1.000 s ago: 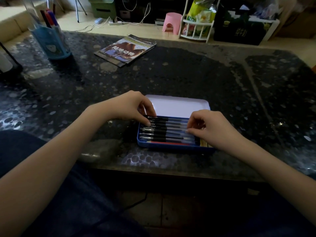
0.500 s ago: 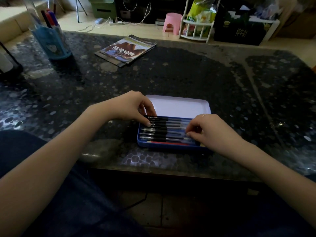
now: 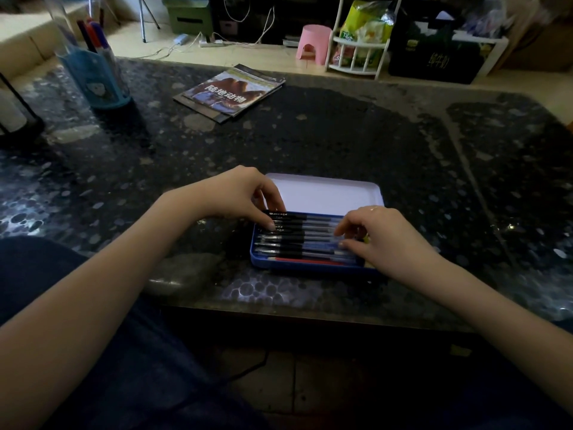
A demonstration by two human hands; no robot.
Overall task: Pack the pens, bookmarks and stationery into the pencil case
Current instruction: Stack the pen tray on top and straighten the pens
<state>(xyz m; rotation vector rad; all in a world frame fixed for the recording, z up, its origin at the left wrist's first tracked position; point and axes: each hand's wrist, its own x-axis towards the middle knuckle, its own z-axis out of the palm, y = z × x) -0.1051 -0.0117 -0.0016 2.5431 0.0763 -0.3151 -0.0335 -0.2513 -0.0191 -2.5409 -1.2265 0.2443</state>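
Resting near the front edge of the dark speckled desk (image 3: 341, 135): one blue pencil case (image 3: 297, 265), lid laid back open with its pale inner face (image 3: 322, 193) up.

Contents: a row of pens (image 3: 307, 234) lying side by side across the tray, black grips toward my left; one red pencil (image 3: 310, 261) along the front wall.

My left hand (image 3: 235, 193): at the tray's far left corner, fingers curled down, thumb and forefinger tips on the black ends of the rear pens. Whether this grip pinches one pen or only presses on them, I cannot tell.

My right hand (image 3: 381, 240): over the tray's right end, covering that part of the case; fingers bent, tips touching the clear barrels of the middle pens. Pinching or just resting, I cannot tell.

Elsewhere on the desk: a picture book (image 3: 231, 93) at the far side, well apart from the case; a blue pen holder (image 3: 96, 79) with markers at far left.
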